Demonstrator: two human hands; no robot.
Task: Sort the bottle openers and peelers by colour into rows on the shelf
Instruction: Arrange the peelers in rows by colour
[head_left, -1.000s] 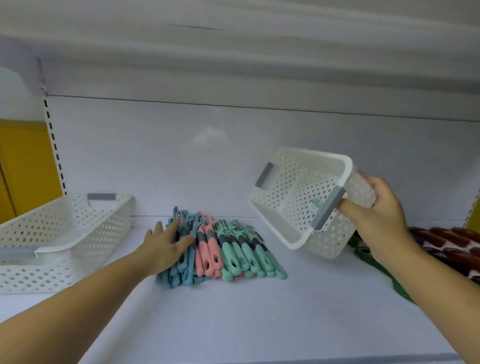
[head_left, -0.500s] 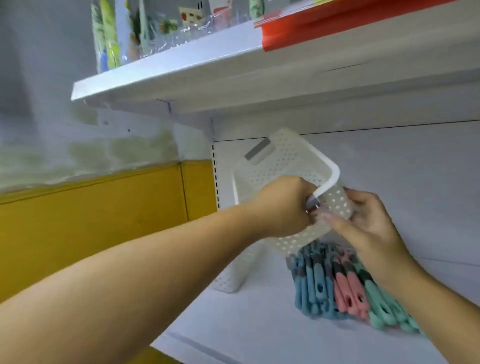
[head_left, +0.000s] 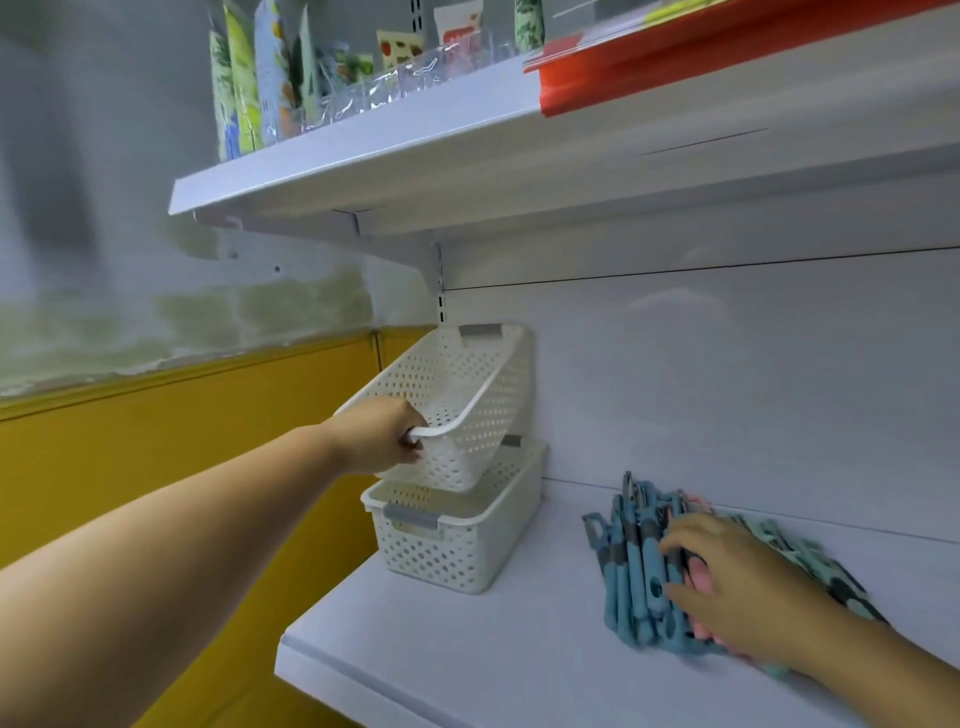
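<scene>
perforated white plastic basket (head_left: 467, 395); smooth matt white shelf (head_left: 467, 649).

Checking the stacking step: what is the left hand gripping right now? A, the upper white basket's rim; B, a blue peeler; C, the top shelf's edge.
A: the left hand curls round the rim of the tilted upper white basket.

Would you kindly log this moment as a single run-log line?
left hand: grips upper basket rim, tilted over lower basket | right hand: rests on blue tools and pink tools | green tools alongside
</scene>
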